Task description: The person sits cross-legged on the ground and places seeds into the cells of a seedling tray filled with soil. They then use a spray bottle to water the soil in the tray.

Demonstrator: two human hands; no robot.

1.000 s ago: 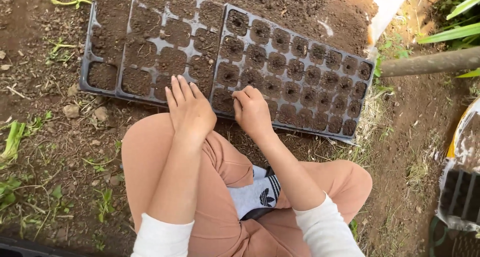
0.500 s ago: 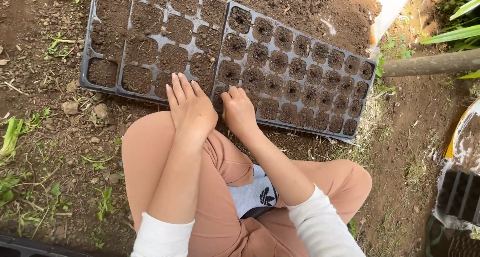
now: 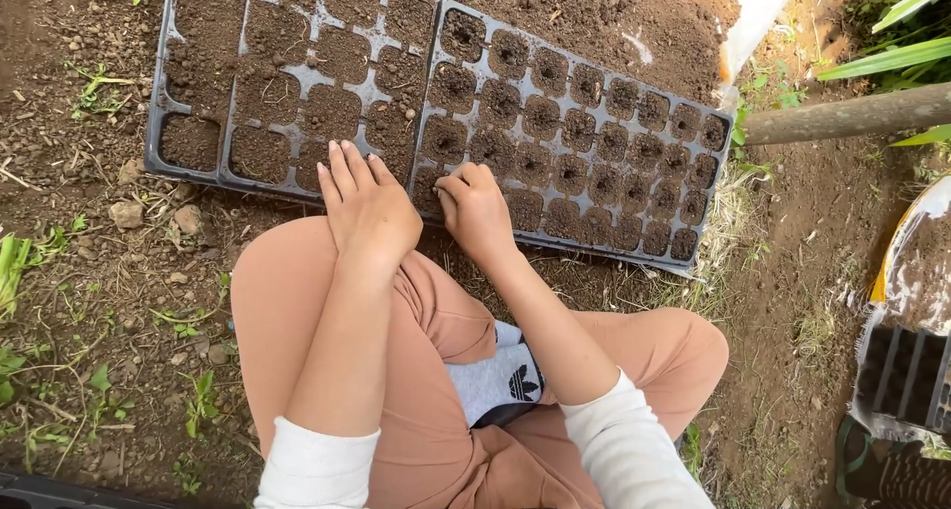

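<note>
Currently, right hand (image 3: 477, 210), fingers curled, presses soil in the seed tray (image 3: 580, 143); left hand (image 3: 365, 207) rests spread flat. Press each cell gently and evenly.

Black seedling trays: two, side by side, both soil-filled; small-cell tray (image 3: 594, 143) right of large-cell tray (image 3: 287, 83). Hands: two, left hand (image 3: 365, 210) and right hand (image 3: 478, 212), at the small-cell tray's near-left corner. Wooden pole (image 3: 842, 118): one, right of it.
</note>
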